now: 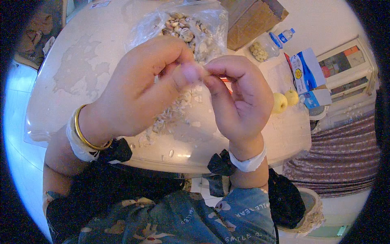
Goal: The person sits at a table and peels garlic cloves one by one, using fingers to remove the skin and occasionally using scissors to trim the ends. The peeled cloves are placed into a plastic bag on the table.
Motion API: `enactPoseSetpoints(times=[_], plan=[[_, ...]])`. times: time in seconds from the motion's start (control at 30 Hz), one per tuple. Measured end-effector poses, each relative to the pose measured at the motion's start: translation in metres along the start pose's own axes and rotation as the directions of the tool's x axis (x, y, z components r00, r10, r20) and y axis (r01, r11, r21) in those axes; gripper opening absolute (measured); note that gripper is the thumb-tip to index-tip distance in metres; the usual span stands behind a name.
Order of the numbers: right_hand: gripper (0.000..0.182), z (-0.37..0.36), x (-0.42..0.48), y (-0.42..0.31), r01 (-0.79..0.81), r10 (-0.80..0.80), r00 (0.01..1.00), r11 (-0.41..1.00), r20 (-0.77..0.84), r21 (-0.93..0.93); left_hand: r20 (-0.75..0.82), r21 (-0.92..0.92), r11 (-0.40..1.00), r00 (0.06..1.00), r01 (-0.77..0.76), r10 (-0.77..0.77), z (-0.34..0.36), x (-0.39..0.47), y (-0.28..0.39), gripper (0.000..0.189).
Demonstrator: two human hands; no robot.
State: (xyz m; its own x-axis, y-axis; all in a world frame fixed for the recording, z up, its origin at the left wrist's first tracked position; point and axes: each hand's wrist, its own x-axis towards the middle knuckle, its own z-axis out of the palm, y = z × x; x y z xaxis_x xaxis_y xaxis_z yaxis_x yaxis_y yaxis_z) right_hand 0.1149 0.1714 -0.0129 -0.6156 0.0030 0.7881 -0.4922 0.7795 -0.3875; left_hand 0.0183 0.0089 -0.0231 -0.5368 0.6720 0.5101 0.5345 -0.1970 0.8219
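My left hand (143, 82) and my right hand (240, 94) meet above the table, thumb and fingertips pinched together. Between them is a small garlic clove (204, 70), mostly covered by the fingers. Papery garlic skins (166, 117) lie in a loose heap on the table beneath the hands. Beyond my left hand, a clear plastic bag (213, 18) lies open around many unpeeled garlic cloves and a bulb (186, 34). Part of a red-rimmed thing (225, 80) shows behind my right hand; the rest is hidden.
At the far right of the table (100, 45) stand a cardboard box (253, 23), a jar of pale cloves (259, 51) and a small water bottle (285, 36). Two yellow apples (279, 103) and a blue-white box (307, 70) sit right. A bin (313, 210) is below.
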Motion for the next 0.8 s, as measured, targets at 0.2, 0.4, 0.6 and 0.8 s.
enactPoseSetpoints(times=[0.2, 0.4, 0.6, 0.8], plan=[[0.016, 0.002, -0.004, -0.001, -0.025, 0.026, 1.0, 0.997, -0.003, 0.071, -0.009, 0.396, 0.836, 0.908, -0.381, 0.418, -0.001, 0.002, -0.002, 0.026], [0.012, 0.001, -0.005, -0.011, -0.325, 0.341, 0.939, 0.835, 0.046, 0.444, -0.052, 0.455, 0.761, 0.839, -0.463, 0.542, -0.004, 0.004, 0.001, 0.019], [0.012, -0.002, -0.004, -0.008, -0.337, 0.334, 0.94, 0.871, 0.071, 0.357, -0.048, 0.461, 0.748, 0.829, -0.477, 0.557, -0.005, 0.005, 0.002, 0.013], [0.012, -0.004, -0.001, -0.003, -0.315, 0.354, 0.934, 0.761, 0.044, 0.567, -0.067, 0.446, 0.777, 0.849, -0.444, 0.524, -0.006, 0.008, -0.002, 0.012]])
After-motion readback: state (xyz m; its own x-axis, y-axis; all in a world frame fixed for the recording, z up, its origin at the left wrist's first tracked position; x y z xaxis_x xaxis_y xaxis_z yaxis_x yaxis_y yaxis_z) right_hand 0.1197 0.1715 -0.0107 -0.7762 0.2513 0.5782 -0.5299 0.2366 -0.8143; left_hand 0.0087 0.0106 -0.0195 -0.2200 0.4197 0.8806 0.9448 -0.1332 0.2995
